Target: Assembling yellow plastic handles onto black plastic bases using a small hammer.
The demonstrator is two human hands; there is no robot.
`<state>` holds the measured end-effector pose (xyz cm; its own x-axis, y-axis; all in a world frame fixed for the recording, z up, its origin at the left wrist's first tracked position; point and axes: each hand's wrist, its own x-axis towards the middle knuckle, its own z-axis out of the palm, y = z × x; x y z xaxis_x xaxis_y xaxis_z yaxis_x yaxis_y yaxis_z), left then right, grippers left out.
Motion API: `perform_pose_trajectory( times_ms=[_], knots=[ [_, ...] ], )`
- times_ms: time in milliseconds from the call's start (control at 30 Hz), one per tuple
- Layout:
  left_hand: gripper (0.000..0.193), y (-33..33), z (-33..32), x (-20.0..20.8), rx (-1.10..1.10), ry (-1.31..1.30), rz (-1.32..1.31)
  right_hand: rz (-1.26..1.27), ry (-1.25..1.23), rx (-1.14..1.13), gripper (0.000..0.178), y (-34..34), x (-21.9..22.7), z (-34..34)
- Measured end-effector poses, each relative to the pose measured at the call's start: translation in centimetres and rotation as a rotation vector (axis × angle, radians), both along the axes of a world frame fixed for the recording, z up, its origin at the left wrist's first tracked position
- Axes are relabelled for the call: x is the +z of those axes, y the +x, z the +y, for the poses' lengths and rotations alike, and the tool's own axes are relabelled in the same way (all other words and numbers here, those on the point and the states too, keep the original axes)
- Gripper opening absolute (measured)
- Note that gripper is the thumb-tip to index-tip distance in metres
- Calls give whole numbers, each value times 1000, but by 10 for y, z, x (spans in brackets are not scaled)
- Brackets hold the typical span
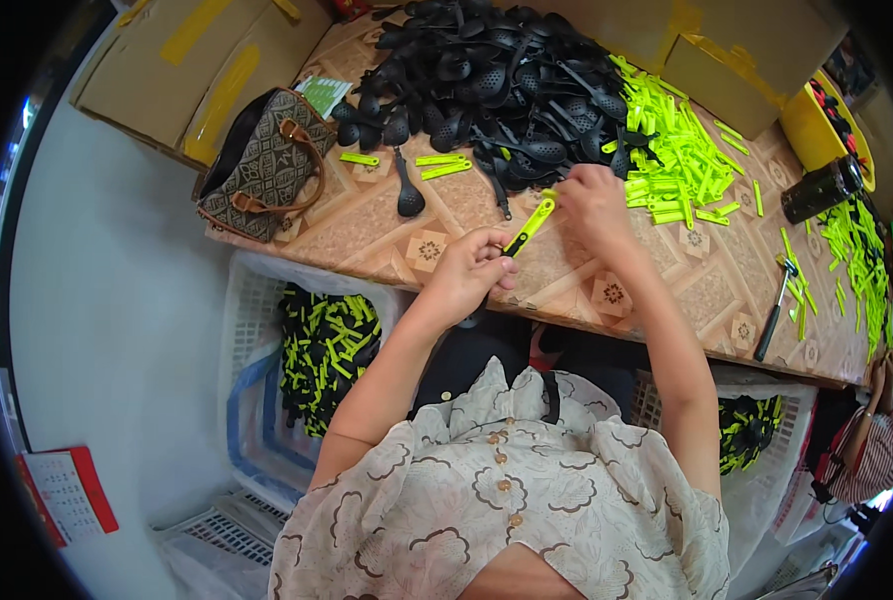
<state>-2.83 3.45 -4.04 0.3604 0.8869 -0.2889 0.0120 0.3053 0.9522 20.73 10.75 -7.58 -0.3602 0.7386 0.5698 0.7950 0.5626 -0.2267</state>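
My left hand [474, 267] pinches the lower end of a lime-green handle piece [529, 228] with a black part on it, just above the table's front edge. The piece slants up and to the right, a hole at its far end. By that end, my right hand [597, 208] is closed, its fingertips together; a bit of lime green shows beside them, but I cannot make out what they hold. A black utensil [494, 180] lies on the table beyond my left hand. A black slotted spoon [408, 188] and a few loose lime-green pieces [445, 165] lie to the left.
Black spoons [487, 75] are heaped at the back, beside a pile of lime-green pieces [682, 150]. A patterned handbag [267, 165] stands at left; a hammer [775, 310] and dark jar [822, 190] at right. Crates [242, 340] with black-and-green items stand below the table. Another person sits far right.
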Motion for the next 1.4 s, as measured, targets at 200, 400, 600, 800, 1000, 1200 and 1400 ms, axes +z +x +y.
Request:
perform_pose_trajectory(
  times_ms=[200, 400, 600, 800, 1000, 1200, 1400],
  knots=[
    [30, 17, 5, -4, -62, 51, 60, 429, -406, 47, 19, 32, 58, -48],
    [32, 42, 4, 7, -203, 96, 159, 276, -423, 217, 12, 16, 77, -82],
    [32, 48, 1, 12, -227, 70, 203, 193, -399, 209, 12, 18, 73, -86],
    [30, 49, 0, 16, -258, 141, 189, 183, -399, 196, 12, 13, 68, -91],
    [28, 46, 1, 11, -248, 194, 228, 244, -450, 113, 12, 13, 73, -92],
    [25, 47, 1, 16, -261, 274, 316, 281, -476, 130, 14, 13, 69, -92],
    [24, 47, 1, 17, -237, 567, 456, 193, -380, -36, 16, 12, 73, -95]
  ],
)
